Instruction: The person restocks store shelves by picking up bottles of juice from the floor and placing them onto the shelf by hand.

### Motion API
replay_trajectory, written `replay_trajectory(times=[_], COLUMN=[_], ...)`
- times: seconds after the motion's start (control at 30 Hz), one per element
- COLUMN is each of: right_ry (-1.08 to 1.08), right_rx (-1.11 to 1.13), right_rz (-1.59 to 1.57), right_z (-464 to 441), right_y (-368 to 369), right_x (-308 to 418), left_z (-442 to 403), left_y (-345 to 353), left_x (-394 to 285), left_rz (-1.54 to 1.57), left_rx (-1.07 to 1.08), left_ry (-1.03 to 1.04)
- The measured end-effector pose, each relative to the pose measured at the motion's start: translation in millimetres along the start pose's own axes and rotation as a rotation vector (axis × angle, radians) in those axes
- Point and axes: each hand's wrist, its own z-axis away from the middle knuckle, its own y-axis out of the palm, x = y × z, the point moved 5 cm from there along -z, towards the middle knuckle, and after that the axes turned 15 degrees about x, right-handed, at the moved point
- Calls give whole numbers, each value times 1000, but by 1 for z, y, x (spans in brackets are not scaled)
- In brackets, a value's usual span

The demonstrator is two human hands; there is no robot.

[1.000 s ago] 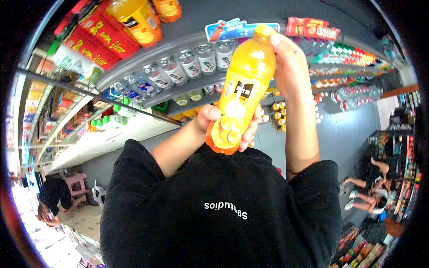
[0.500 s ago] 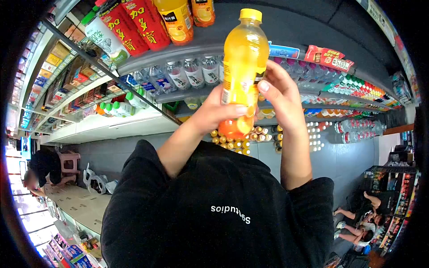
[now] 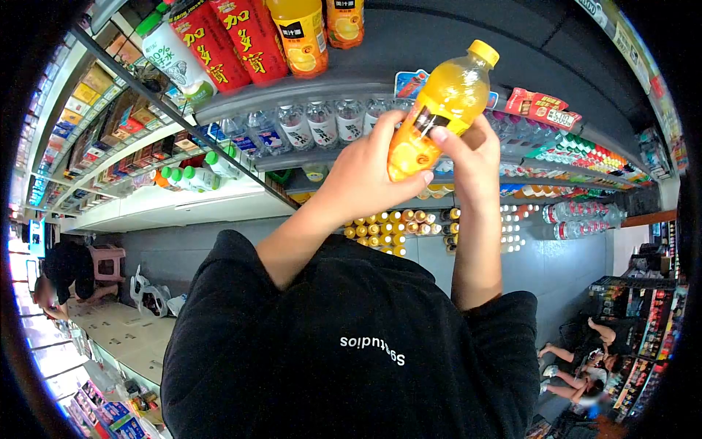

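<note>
Shop shelves, with a juice bottle tilted before them

The shelves span the upper frame; grey floor shows at centre right, and a black shirt fills the lower centre. Red packs stand at upper left, above a row of water bottles.

The juice bottle is right of centre in the upper frame. Since half a second ago it has shifted right and leaned, its cap now towards the upper right and more of its dark logo in view. That suggests it is being turned about in the hands.

Both grips are narrowed onto it. The left hand clasps the lower end, thumb near the base, fingers mostly hidden behind. The right hand holds the right side, thumb on the label, fingers curled around the far side.
</note>
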Motion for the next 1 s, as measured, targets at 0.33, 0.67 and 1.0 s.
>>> replay_trajectory(times=[0.33,0.67,1.0], right_ry=[-3,-201,-238], right_rx=[126,9,-5], right_rz=[269,530,782], right_z=[-31,-94,-149], right_y=[18,33,46], right_x=[27,29,7], left_z=[-16,-12,5], left_y=[-14,-87,-116], left_x=[29,15,46], left_rz=[236,-136,-177], left_rx=[-58,-447,-585], left_ry=[189,260,198])
